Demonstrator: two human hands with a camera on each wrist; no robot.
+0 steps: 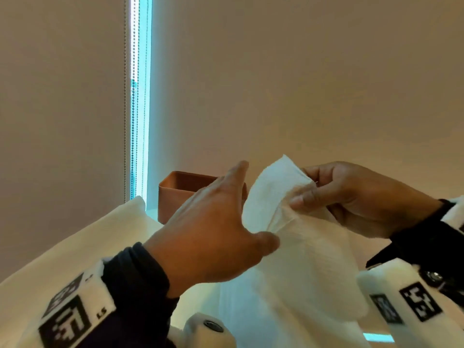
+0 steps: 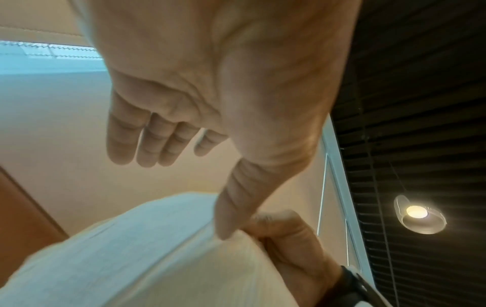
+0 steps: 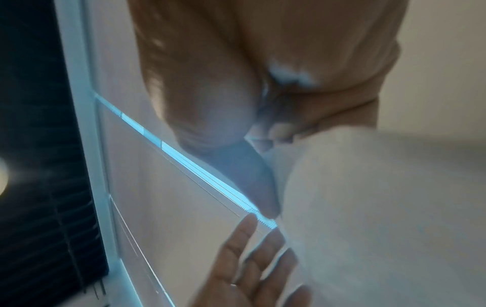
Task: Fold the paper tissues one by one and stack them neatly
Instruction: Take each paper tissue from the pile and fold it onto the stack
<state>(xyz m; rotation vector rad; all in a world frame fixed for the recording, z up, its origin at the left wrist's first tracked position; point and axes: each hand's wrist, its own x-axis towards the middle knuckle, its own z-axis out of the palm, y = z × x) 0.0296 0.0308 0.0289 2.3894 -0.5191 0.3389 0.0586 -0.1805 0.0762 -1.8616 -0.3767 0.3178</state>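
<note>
Two hands on one tissue point(image 1: 296, 247) – right hand point(image 1: 356, 197) pinching its top

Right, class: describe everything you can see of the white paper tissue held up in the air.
The paper tissue is white, thin and soft-looking, faintly textured, unfolded and hanging loosely in mid-air with a few creases. The right hand pinches its upper edge, bunching it there. The left hand, fingers straight, touches its left side with the thumb. Its lower part droops out of the head view.
</note>
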